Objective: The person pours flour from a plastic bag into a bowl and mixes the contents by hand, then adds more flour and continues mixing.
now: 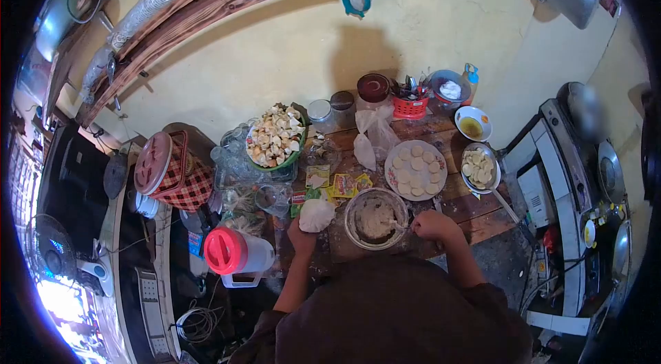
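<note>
My left hand is closed on a whitish bag, held just left of the mixing bowl. My right hand is closed round the handle of a spoon, whose end reaches into the bowl. The clear bowl holds a pale, thick mixture. Behind the bowl and to its right, a white plate carries several flat round pale pieces. Colourful packets lie behind the bowl.
A green bowl of cut pieces stands at the back left, a red-lidded jug at the front left. On the right are a pan of pale slices, a bowl of yellow liquid and a stove. A red basket holds utensils.
</note>
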Motion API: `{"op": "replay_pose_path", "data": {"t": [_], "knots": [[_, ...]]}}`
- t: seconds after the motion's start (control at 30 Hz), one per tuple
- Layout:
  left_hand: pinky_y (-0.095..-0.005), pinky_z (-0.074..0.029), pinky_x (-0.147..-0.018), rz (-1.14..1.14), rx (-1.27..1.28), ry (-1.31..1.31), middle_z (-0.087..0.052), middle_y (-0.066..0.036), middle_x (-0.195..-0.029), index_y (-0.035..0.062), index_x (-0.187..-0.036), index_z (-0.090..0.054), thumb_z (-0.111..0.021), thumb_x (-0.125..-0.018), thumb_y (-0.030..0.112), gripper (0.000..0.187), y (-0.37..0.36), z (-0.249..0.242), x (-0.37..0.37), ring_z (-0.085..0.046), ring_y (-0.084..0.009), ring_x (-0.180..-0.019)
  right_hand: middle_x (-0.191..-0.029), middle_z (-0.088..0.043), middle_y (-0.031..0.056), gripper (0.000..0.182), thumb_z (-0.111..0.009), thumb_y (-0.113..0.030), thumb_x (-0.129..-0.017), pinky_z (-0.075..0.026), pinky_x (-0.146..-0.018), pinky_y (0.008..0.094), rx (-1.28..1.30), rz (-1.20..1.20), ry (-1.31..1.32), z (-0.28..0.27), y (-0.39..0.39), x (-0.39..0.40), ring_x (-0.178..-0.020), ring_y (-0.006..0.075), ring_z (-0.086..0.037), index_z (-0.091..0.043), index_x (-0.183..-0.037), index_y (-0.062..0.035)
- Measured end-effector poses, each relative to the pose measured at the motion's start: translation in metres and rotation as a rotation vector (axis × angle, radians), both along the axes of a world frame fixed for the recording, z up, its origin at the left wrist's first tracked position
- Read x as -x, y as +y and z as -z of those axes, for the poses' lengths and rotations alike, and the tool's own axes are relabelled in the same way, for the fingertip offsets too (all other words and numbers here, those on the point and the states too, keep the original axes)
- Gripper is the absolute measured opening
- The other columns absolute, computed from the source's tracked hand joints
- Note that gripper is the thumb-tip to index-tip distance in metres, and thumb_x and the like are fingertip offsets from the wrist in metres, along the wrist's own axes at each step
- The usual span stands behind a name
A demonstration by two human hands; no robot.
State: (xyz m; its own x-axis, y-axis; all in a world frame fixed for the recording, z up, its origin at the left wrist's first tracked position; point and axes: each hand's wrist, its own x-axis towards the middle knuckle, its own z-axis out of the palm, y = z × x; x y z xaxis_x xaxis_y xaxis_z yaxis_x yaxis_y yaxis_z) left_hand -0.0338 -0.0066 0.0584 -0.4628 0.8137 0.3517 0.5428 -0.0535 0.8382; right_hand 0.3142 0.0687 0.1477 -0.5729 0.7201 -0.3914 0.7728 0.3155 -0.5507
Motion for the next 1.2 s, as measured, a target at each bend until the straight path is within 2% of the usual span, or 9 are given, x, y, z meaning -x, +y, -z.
{"op": "replay_pose_path", "data": {"t": [0.07,0.17,0.23,0.27,0.33,0.43,0.63,0.87,1.2], "knots": [[-0.0361,-0.049,-0.074,0.041,-0.013,0.01,-0.065,-0.017,-0.091,0.0014,-0.1,-0.062,-0.068,-0.07,0.007,0.031,0.003,-0.026,-0.011,-0.064,-0.0312,-0.086,-0.077,-0.063,0.0177,0.022,-0.05,-0.02,-0.071,-0.047,-0.07,0.0447,0.034,-0.018,-0.089,-0.007,0.001,0.003,-0.075,0.0357,-0.061,-0.067,-0.078,-0.0068],[-0.0381,-0.047,-0.076,0.025,0.018,0.157,-0.064,-0.016,-0.092,0.0035,-0.099,-0.063,-0.067,-0.068,0.005,0.031,0.007,-0.062,-0.029,-0.062,-0.0315,-0.087,-0.079,-0.063,0.0176,0.023,-0.05,-0.02,-0.071,-0.048,-0.071,0.0449,0.008,-0.006,-0.111,-0.001,0.001,0.003,-0.076,0.0359,-0.061,-0.067,-0.079,-0.0062],[-0.0405,-0.045,-0.078,0.072,0.042,0.368,-0.064,-0.015,-0.092,0.0062,-0.098,-0.064,-0.065,-0.062,0.002,0.036,0.013,-0.069,-0.035,-0.059,-0.0319,-0.089,-0.079,-0.063,0.0179,0.024,-0.05,-0.02,-0.072,-0.048,-0.072,0.0452,0.016,0.022,-0.108,0.01,0.001,0.002,-0.076,0.036,-0.061,-0.067,-0.079,-0.0059],[-0.0405,-0.045,-0.078,0.074,0.042,0.37,-0.064,-0.015,-0.092,0.0062,-0.098,-0.064,-0.065,-0.062,0.002,0.036,0.017,-0.071,-0.036,-0.059,-0.0319,-0.089,-0.079,-0.063,0.0182,0.024,-0.05,-0.021,-0.072,-0.047,-0.072,0.0454,0.022,0.047,-0.106,0.014,0.002,0.001,-0.077,0.0362,-0.061,-0.067,-0.079,-0.0057],[-0.0408,-0.044,-0.077,0.267,-0.105,0.474,-0.064,-0.011,-0.094,0.0084,-0.098,-0.064,-0.063,-0.056,0.0,0.044,0.023,-0.073,-0.041,-0.058,-0.0309,-0.089,-0.08,-0.063,0.0187,0.024,-0.05,-0.02,-0.072,-0.047,-0.073,0.0452,0.006,0.04,-0.123,0.006,0.0,0.003,-0.077,0.0363,-0.061,-0.067,-0.079,-0.0056],[-0.0397,-0.042,-0.079,0.27,-0.075,0.542,-0.064,-0.006,-0.097,0.0107,-0.1,-0.065,-0.062,-0.054,-0.001,0.048,0.024,-0.073,-0.052,-0.057,-0.0287,-0.093,-0.081,-0.063,0.0196,0.024,-0.05,-0.02,-0.072,-0.048,-0.074,0.0447,-0.02,0.017,-0.12,-0.003,-0.002,0.003,-0.078,0.0362,-0.061,-0.067,-0.08,-0.0051],[-0.0407,-0.038,-0.083,0.268,-0.036,0.557,-0.064,-0.003,-0.1,0.0154,-0.103,-0.065,-0.062,-0.055,-0.001,0.051,0.026,-0.073,-0.059,-0.054,-0.0272,-0.098,-0.08,-0.063,0.0199,0.024,-0.05,-0.019,-0.071,-0.048,-0.073,0.0444,-0.03,0.037,-0.066,0.011,-0.003,-0.002,-0.078,0.0362,-0.061,-0.067,-0.079,-0.0039],[-0.0404,-0.039,-0.084,0.276,-0.071,0.597,-0.064,-0.002,-0.099,0.0153,-0.102,-0.066,-0.062,-0.057,0.0,0.048,0.026,-0.085,-0.067,-0.055,-0.0256,-0.097,-0.078,-0.063,0.02,0.023,-0.051,-0.021,-0.071,-0.047,-0.071,0.0448,-0.031,0.006,-0.111,0.009,0.001,0.002,-0.075,0.0372,-0.061,-0.067,-0.078,-0.005],[-0.0399,-0.04,-0.083,0.283,-0.103,0.548,-0.065,-0.002,-0.094,0.0123,-0.093,-0.068,-0.062,-0.057,0.0,0.039,0.028,-0.084,-0.068,-0.056,-0.0245,-0.094,-0.079,-0.063,0.0198,0.024,-0.051,-0.02,-0.071,-0.047,-0.071,0.0448,0.021,0.046,-0.123,0.009,-0.001,0.003,-0.076,0.0372,-0.061,-0.067,-0.08,-0.0054]]}}
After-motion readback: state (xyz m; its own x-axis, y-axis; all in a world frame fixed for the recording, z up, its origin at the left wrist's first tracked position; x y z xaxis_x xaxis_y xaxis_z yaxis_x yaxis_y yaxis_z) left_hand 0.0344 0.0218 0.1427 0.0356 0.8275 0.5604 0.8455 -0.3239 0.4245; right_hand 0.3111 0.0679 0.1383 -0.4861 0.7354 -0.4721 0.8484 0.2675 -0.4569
